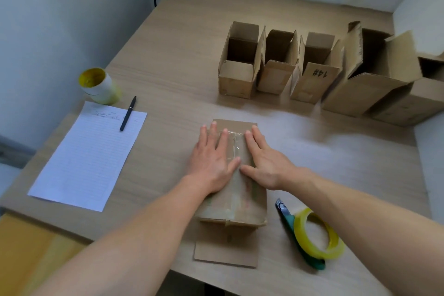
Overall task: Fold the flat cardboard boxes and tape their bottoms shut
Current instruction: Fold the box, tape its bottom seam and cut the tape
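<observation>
A small cardboard box (236,202) stands upside down near the table's front edge, its bottom flaps folded shut under a strip of clear tape. My left hand (212,158) lies flat on the left half of that bottom, fingers straight. My right hand (263,160) presses flat on the right half, and the two thumbs almost meet over the taped seam. A tape dispenser (310,235) with a yellowish roll and green handle lies on the table just right of the box.
Several folded boxes (237,60) stand open-topped in a row at the back right, one marked 14# (317,74). A lined paper sheet (91,154) with a black pen (128,113) lies at left, behind it a spare yellow tape roll (98,85). Walls enclose the wooden table (173,67).
</observation>
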Available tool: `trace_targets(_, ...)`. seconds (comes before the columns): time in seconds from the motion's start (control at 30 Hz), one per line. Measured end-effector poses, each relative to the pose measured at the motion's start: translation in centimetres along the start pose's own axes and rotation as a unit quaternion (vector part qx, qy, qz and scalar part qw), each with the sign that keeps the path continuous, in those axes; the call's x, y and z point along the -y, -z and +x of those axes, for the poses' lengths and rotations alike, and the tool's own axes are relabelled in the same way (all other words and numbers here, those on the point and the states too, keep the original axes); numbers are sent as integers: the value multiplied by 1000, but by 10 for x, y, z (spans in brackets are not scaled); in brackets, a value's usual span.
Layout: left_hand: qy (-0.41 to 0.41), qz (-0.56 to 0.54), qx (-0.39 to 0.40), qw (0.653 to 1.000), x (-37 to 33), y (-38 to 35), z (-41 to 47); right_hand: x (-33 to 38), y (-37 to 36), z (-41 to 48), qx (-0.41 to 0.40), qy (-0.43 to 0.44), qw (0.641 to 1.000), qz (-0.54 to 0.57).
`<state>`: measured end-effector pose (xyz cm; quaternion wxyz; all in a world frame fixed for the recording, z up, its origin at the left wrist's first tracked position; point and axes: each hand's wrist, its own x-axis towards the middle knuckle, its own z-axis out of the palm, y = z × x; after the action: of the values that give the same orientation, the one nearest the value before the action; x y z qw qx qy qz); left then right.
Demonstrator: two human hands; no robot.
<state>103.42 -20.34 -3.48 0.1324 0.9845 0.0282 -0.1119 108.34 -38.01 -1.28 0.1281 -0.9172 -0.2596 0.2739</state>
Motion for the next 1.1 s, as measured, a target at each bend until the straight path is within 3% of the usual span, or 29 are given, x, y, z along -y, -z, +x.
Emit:
trace_targets(0.2, 53, -136, -16, 989, -1, 2, -3, 1, -2, 1, 2, -4, 1000, -17)
trace_targets(0.3, 76, -206, 38, 975, 7, -3, -22, 0, 0, 1, -9, -6, 1000, 0)
trace_targets(0.43, 173, -345, 34, 922, 21, -11, -43, 8, -4, -7, -96, -71, 990, 80)
trace_targets(0.5, 209, -368, 40, 905, 22, -8, -42, 15, -6, -14, -104, -186, 967, 136)
trace_targets(0.6, 246, -405, 62, 879, 19, 1, -35, 29, -1, -24, -5, -272, 924, 270)
trace_targets(0.73, 263, -468, 49, 842, 15, 58, -31, 38, 25, -27, -42, -277, 869, 407)
trace_targets(0.93, 185, -637, -104, 741, 17, 151, -26, 57, 101, -55, -195, -180, 734, 625)
trace_targets(1.03, 156, -689, -128, 696, 19, 173, -25, 57, 119, -68, -218, -160, 710, 650)
trace_targets(1.1, 139, -693, -97, 701, 19, 170, -25, 53, 116, -75, -196, -169, 723, 641)
